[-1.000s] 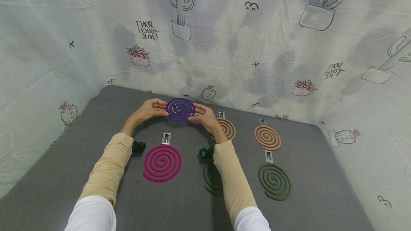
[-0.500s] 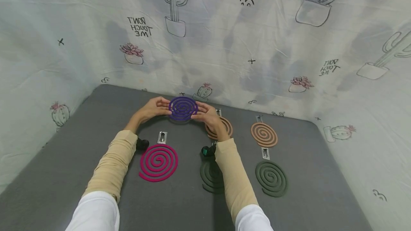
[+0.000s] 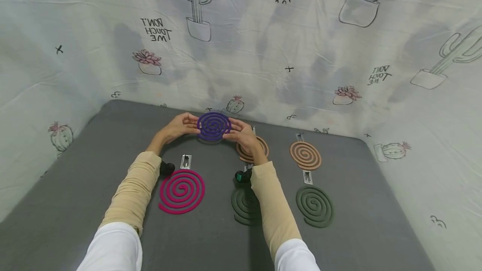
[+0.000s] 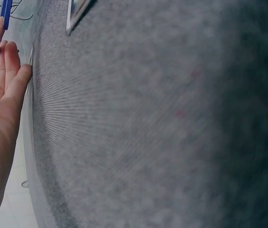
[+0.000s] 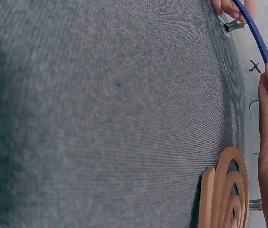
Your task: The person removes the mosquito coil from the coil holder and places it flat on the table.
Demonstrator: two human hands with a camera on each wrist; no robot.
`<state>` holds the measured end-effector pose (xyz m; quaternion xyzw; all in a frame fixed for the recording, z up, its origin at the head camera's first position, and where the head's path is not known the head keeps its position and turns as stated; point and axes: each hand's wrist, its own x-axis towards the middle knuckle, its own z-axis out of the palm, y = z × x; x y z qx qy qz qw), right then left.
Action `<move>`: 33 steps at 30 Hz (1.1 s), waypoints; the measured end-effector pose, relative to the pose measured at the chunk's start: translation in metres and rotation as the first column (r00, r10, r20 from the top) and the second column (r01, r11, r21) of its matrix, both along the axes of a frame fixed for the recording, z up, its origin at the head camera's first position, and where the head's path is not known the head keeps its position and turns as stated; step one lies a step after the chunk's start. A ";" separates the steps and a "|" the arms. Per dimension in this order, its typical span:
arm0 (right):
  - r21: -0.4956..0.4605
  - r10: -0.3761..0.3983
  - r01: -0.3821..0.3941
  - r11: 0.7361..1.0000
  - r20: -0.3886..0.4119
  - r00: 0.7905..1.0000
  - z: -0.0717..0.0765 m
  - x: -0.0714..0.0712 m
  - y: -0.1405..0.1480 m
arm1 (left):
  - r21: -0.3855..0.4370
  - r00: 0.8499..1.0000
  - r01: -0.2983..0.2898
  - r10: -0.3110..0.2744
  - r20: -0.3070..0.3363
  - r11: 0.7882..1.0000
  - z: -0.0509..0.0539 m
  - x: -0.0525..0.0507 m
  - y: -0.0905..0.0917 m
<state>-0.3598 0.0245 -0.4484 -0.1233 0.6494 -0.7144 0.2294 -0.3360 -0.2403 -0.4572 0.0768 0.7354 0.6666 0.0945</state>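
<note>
Both hands hold up a purple mosquito coil (image 3: 214, 126) near the back edge of the table, its flat face tilted toward the head camera. The left hand (image 3: 177, 128) pinches its left rim between thumb and fingers. At the opposite rim the right hand (image 3: 242, 135) does the same. In the left wrist view, the coil shows only as a thin blue edge (image 4: 6, 14). The right wrist view has the coil edge-on (image 5: 256, 35) too, raised off the grey cloth. A small metal stand (image 5: 234, 24) lies near the left fingertips.
A pink coil (image 3: 182, 187) lies below a metal stand (image 3: 186, 162). To the right are two tan coils (image 3: 305, 155) and two dark green coils (image 3: 314, 206), with more stands. The right arm partly covers one of each. Printed cloth (image 3: 256, 53) hangs behind the grey table (image 3: 199, 241).
The head view has shifted a little to the right. Relative to the pink coil, both hands and the purple coil have moved slightly right. The grip looks the same.
</note>
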 end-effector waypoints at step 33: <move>0.086 0.019 -0.021 0.996 0.022 1.000 0.007 0.004 -0.011 | -0.220 1.000 0.018 -0.023 -0.020 0.975 0.020 0.014 -0.019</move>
